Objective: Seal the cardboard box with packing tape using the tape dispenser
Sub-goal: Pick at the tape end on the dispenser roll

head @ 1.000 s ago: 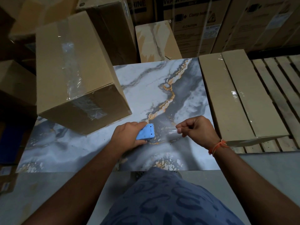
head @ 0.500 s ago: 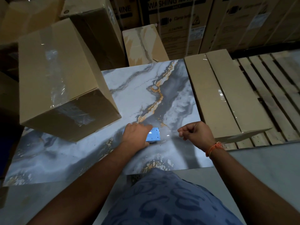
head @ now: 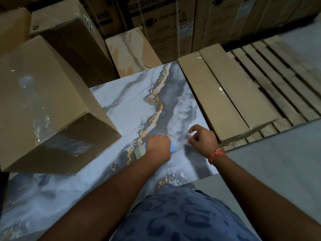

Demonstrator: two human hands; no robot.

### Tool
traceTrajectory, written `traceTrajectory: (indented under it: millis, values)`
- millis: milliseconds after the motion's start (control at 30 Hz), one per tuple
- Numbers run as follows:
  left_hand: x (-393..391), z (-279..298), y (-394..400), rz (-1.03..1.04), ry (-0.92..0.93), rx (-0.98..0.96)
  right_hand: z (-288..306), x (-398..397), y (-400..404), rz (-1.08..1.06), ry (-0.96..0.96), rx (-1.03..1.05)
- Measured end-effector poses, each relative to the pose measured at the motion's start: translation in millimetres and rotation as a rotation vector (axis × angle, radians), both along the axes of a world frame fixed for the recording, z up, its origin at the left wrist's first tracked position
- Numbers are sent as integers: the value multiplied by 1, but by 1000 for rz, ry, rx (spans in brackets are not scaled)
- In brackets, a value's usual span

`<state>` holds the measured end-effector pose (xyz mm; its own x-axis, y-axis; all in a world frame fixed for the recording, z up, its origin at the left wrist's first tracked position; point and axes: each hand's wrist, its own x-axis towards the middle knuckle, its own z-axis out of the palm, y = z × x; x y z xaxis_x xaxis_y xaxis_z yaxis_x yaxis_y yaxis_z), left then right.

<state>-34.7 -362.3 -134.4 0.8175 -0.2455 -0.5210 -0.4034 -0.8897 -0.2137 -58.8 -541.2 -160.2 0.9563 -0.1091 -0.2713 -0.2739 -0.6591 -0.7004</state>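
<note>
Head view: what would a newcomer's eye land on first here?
Probably the marbled grey slab with its orange vein, filling the centre. Over its near part the left hand grips a blue tape dispenser, and the right hand, with an orange wrist thread, pinches beside it. A taped cardboard box sits at the left and a flat carton at the right.

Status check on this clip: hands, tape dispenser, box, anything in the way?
Left hand gripping blue tape dispenser on marbled table. Right hand loosely curled beside it; tape strand too blurred to confirm. Large brown cardboard box at left, untouched. Nothing between.
</note>
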Motion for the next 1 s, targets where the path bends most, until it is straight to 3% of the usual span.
traceTrajectory:
  millis: [133, 267, 367, 433, 533, 600, 700, 900, 1000]
  values:
    - [30, 2, 4, 155, 265, -229, 1, -4, 8, -40, -11, -76]
    - [68, -2, 19, 87, 454, -202, 6, -4, 21, -67, -28, -170]
    - [88, -6, 32, -48, 377, -235, 9, -4, 32, -86, -39, -239]
    - [97, -10, 37, -123, 301, -416, 11, -5, 40, -118, -40, -275]
    - [98, -16, 37, -28, 508, -852, 12, -7, 48, -154, -49, -317]
    - [94, -24, 34, 13, 620, -991, 12, -9, 53, -163, -50, -351]
    - [89, -37, 28, 53, 687, -1080, 13, -12, 61, -167, -46, -404]
    - [88, -48, 26, 63, 628, -1164, 15, -19, 70, -202, -39, -422]
    - [88, -49, 27, 33, 655, -1175, 15, -32, 82, -316, -98, -386]
